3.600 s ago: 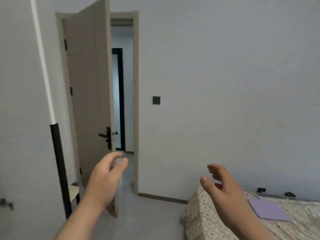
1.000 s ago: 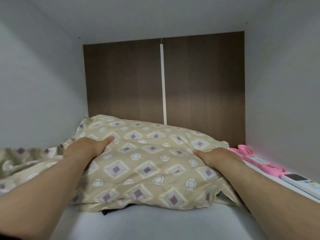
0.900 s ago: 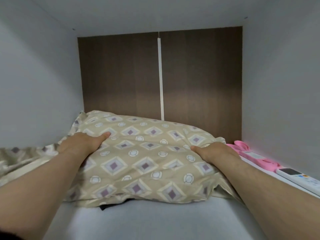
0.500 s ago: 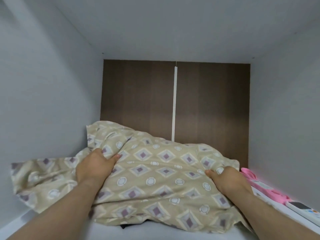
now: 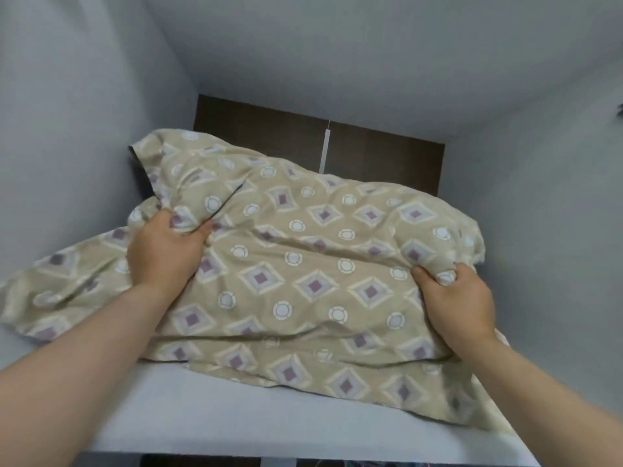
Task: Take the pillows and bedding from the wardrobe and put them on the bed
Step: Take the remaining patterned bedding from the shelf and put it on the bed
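both grips, left hand (image 5: 165, 254) and right hand (image 5: 453, 298), pinch only the beige diamond-print fabric pillow (image 5: 303, 264) cover; we risk cover slipping, trailing loose bedding (image 5: 64, 291) snagging the white wardrobe shelf (image 5: 236, 419).

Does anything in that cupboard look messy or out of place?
Only the bedding: a loose flap of patterned cover trails crumpled to the left of the pillow, which both hands grip. Nothing looks torn or spilled.
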Demonstrator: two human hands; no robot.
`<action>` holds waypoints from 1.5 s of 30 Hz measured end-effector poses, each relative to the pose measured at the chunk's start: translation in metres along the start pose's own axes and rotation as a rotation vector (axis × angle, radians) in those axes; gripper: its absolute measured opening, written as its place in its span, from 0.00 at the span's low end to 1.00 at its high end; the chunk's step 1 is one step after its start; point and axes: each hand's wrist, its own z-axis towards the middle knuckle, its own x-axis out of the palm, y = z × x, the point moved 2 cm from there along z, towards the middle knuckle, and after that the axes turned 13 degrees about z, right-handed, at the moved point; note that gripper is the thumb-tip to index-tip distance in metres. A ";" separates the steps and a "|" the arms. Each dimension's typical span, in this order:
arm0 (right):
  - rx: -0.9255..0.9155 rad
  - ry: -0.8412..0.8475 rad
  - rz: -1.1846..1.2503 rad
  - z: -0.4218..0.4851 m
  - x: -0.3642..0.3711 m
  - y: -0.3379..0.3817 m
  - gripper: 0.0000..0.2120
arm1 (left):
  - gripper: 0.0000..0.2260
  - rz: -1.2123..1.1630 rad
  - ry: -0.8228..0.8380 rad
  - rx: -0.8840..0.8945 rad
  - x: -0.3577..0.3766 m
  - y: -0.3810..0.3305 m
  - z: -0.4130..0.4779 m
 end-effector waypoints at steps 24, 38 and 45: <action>0.215 0.082 0.217 -0.292 -0.298 0.025 0.14 | 0.12 -0.057 0.022 -0.097 -0.312 0.017 -0.312; 0.415 0.016 -0.045 -0.445 -0.378 0.059 0.19 | 0.16 -0.048 0.302 -0.150 -0.369 0.095 -0.393; 0.548 -0.129 -0.227 -0.541 -0.428 0.093 0.18 | 0.17 -0.083 0.561 -0.108 -0.371 0.118 -0.433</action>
